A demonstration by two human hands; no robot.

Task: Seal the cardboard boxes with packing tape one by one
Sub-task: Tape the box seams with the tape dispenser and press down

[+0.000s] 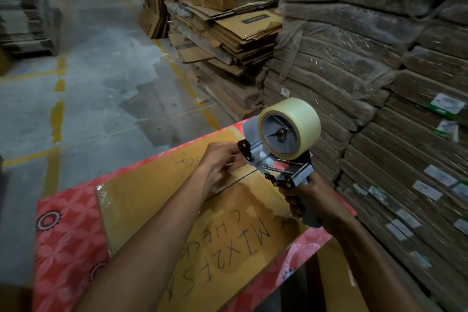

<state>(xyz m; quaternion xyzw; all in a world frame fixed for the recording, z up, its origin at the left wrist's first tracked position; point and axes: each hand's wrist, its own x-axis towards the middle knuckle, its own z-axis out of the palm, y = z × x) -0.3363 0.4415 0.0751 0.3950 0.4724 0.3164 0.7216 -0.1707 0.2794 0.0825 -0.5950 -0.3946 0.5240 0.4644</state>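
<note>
A flat brown cardboard box (152, 192) lies on a table (68, 240) covered with a red patterned cloth. It takes up most of the top and reaches the table's right edge, leaving a wide band of cloth bare along the left edge. Dark handwriting runs across the lid, and the seam between the flaps crosses the box's far half. A glossy clear film shows at its left edge.

The right hand (311, 200) holds a tape dispenser (300, 177) above the box's far right part, fingers (291, 202) wrapped tightly round the grey handle. The roll of packing tape (304, 119) sits upright on the dispenser's hub, its open side facing the camera.

The left hand (217, 167) is just beside the dispenser's front, over the seam. Its fingers (228, 149) are bent together and appear to pinch the loose end of the packing tape at the black front plate. The clear strip itself is hard to make out.

Beyond the table's right edge stand tall stacks of flattened cardboard (379, 71) wrapped in plastic film, some bearing small labels. Past the far edge sits a loose pile of flattened cartons (228, 33) with an open box on top. A grey floor (101, 58) with worn yellow lines stretches away on the left.
</note>
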